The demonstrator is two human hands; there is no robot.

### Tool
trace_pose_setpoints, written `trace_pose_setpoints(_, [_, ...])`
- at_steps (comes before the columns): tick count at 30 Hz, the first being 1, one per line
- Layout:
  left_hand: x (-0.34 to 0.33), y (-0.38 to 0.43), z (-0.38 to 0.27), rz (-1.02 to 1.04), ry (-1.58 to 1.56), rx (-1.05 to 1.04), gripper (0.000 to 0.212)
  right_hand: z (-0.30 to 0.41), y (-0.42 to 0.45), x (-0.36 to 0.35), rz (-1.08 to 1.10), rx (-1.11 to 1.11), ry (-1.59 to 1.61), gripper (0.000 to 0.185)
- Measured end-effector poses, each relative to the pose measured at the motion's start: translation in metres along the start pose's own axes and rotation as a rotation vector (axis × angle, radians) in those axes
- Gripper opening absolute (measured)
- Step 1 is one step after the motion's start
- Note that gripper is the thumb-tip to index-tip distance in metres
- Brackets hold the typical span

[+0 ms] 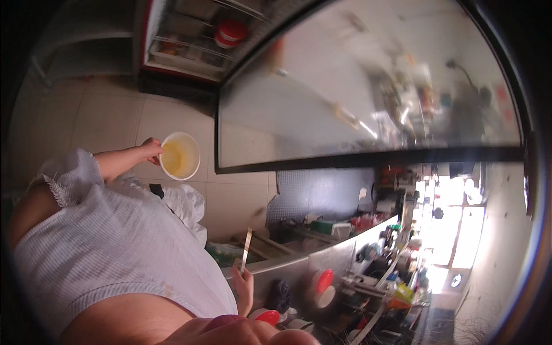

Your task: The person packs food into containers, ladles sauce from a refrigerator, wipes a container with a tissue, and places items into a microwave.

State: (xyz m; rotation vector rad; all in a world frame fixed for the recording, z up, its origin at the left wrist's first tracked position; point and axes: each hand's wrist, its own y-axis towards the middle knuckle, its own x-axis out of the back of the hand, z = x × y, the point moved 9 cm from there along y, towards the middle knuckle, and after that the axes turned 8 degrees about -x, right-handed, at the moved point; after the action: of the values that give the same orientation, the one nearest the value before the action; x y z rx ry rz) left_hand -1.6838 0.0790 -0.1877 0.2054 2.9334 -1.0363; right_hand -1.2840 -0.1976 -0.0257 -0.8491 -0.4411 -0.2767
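My left hand (152, 151) grips the rim of a round white plastic tub (196, 157), held out over the tiled floor. The tub's mouth faces me, and yellowish matter (173, 158) coats or lies in its inside; liquid or residue, I cannot tell. On the other side of my body, my right hand (244, 286) is closed around a slim, flat, light-coloured implement (246, 248), which sticks up from the fist. Its exact kind is unclear. Beside that hand runs a stainless-steel counter (297, 264).
Ahead, a glass-fronted refrigerator (185, 71) stands with its framed glass door (327, 108) swung wide. A red-lidded tub (230, 33) sits on a wire shelf. The counter bears red-lidded containers (323, 280) and kitchen clutter (401, 293). A textured metal panel (319, 194) lies beyond.
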Motion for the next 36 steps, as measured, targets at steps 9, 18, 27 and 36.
trace_pose_setpoints(9, [0.109,-0.024,-0.050,-0.132,-0.199,-0.132,0.010,0.280,0.032,-0.235,0.076,0.621,-1.020,0.033])
trace_pose_setpoints(18, [0.228,-0.005,-0.063,-0.366,-0.507,-0.297,0.018,0.455,0.189,-0.356,0.814,0.271,0.290,0.020])
trace_pose_setpoints(27, [0.281,-0.019,-0.144,-0.643,-0.528,-0.274,0.029,0.698,0.332,-0.525,1.394,0.188,1.096,0.017])
trace_pose_setpoints(36, [0.304,0.007,-0.170,-0.716,-0.618,-0.279,0.030,0.738,0.352,-0.541,0.748,0.178,1.082,0.016])
